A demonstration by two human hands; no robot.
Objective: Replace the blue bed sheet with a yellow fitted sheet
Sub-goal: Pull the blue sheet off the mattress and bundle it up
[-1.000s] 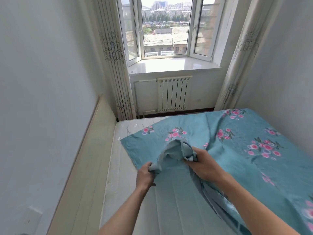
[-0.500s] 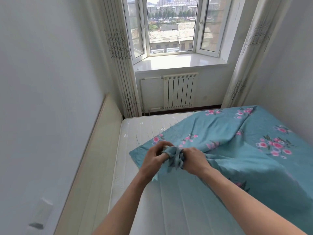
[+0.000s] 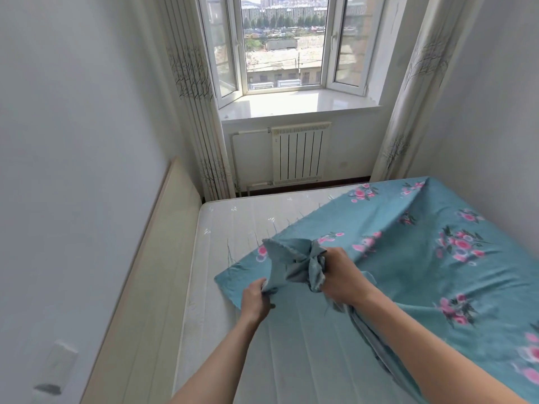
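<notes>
Blue sheet half stripped, both hands gathering it over the bare mattress

The left hand (image 3: pixel 254 298) pinches an edge of the blue bed sheet (image 3: pixel 423 258) while the right hand (image 3: pixel 341 278), just beside it, grips a bunched wad of the same cloth, the two hands a little apart; the sheet is peeled off the near and left part of the white mattress (image 3: pixel 233 228) and covers the right and far-right side, so removal looks roughly halfway done, and no yellow fitted sheet is in view, leaving the rest of the stripping and all the fitting to do
</notes>
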